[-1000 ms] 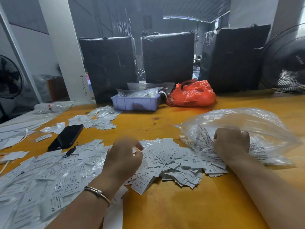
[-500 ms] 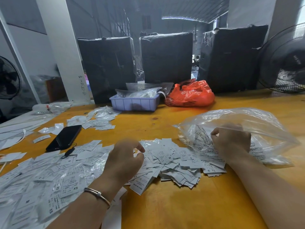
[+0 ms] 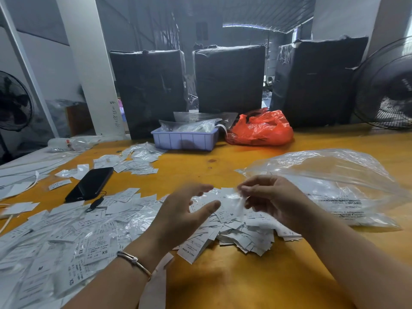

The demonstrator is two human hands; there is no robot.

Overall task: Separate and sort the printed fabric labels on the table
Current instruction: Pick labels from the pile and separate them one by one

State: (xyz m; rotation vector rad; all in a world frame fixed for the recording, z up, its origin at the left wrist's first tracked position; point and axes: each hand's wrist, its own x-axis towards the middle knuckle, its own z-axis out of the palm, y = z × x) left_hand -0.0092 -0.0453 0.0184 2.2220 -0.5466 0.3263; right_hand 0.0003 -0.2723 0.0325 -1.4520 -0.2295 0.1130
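Head view: left of the pile [image 3: 234, 233], sorted labels [image 3: 66, 237] stay spread on the table [image 3: 245, 282]; above the pile both hands are now lifted, where a second ago they pressed down into it; the left hand [image 3: 178, 219] has relaxed, released fingers near a label [image 3: 227, 205]; the right hand [image 3: 274, 201] pinches this label; the bag [image 3: 334, 181] lies right of the pile; I judge one piece is now separated for sorting.

Dim interior, daylight from rear opening — fingers perhaps motion-blurred, edges warped.
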